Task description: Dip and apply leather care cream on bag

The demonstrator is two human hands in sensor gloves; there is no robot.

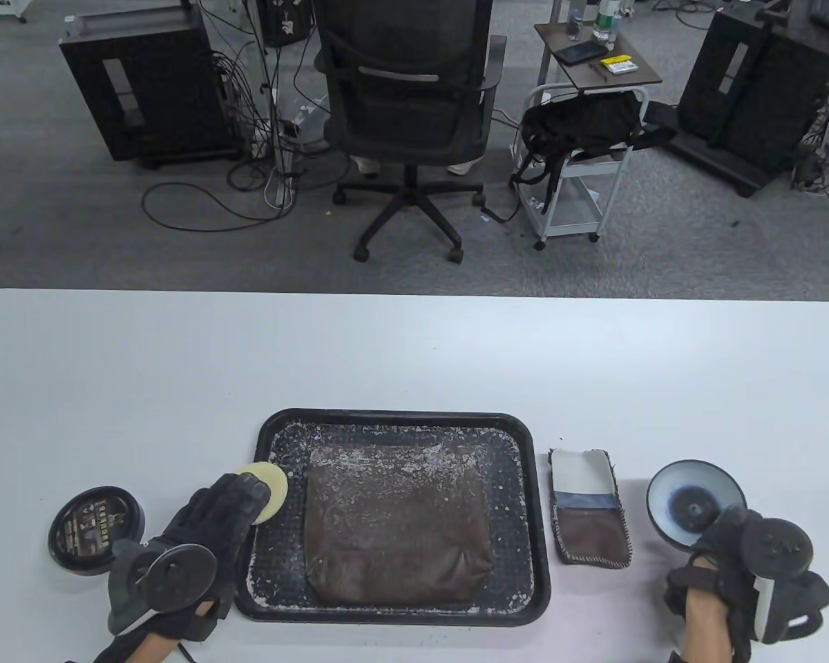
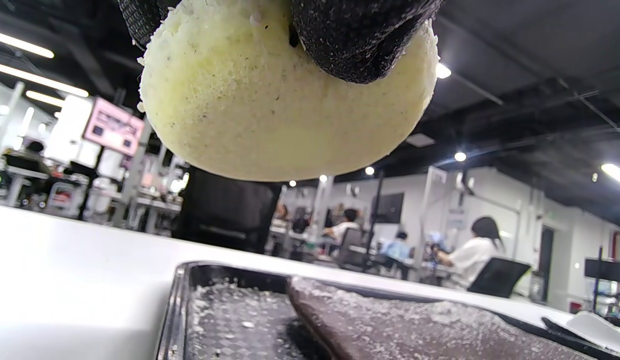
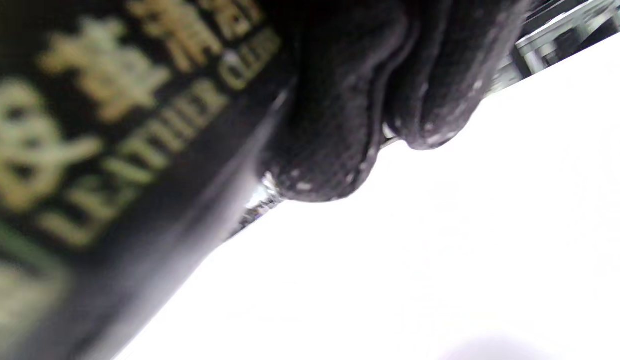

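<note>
Now brown bag [image 1: 395, 528] lies flat, speckled with white flakes.

Left hand [image 1: 231, 501] holds yellow sponge [image 1: 268, 489] over tray [image 1: 539, 552] edge.

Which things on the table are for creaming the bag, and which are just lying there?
For the job:
- yellow sponge, held by the left hand
- brown bag in the black tray
- open cream tin, held by the right hand
- tin lid

Just lying about:
- small leather pouch beside the tray
- office chair, cart and cabinets behind the table
</note>
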